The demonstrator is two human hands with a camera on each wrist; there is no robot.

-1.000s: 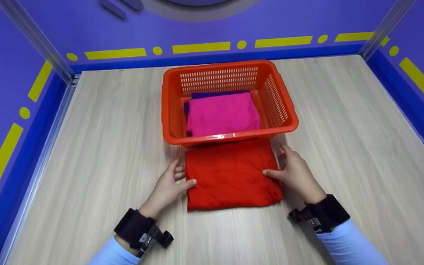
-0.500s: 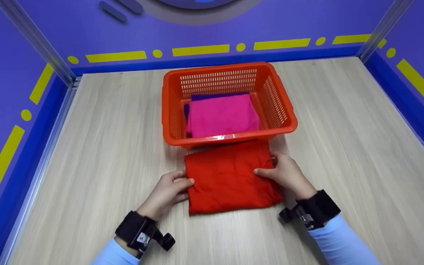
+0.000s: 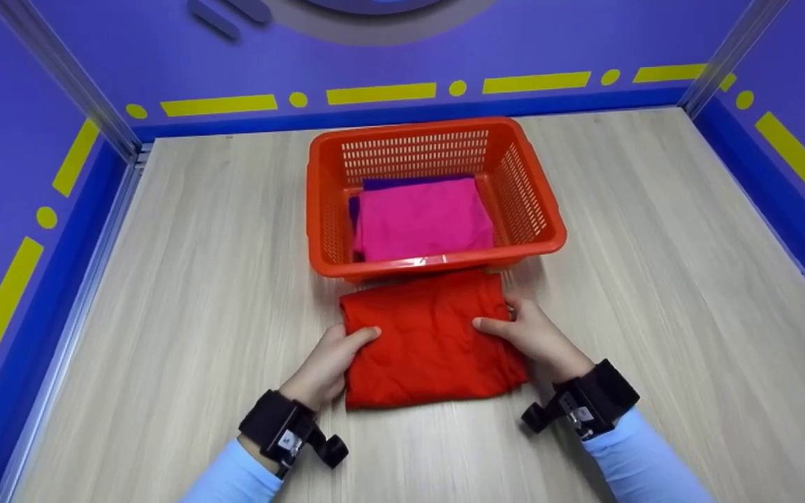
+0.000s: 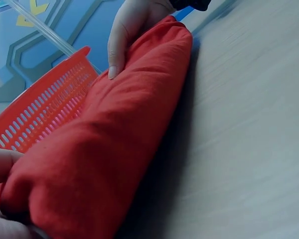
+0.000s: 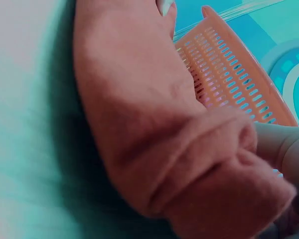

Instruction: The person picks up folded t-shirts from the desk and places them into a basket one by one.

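Note:
A folded red cloth (image 3: 430, 349) spans both hands in front of the basket, its back edge close to the basket's front. At its left side my left hand (image 3: 325, 363) grips it, thumb on top and the other fingers underneath, hidden. My right hand (image 3: 542, 339) holds the right side the same way, thumb lying across the top. In the left wrist view the cloth (image 4: 104, 129) bulges softly over a dark shadow on the tabletop. Loose folds of the cloth (image 5: 204, 169) bunch beside the right hand in the right wrist view.
An orange-red plastic basket (image 3: 437, 263) with slotted walls stands just behind the cloth. In it lies a folded pink cloth (image 3: 423, 220) on top of a dark purple cloth (image 3: 402, 183). Blue-purple panels (image 3: 549, 42) with yellow marks border the wood-grain table (image 3: 221, 230).
Both hands have closed in on the red cloth's sides and now grip it. The cloth has shifted slightly left and its sides have drawn in. The basket has stayed put.

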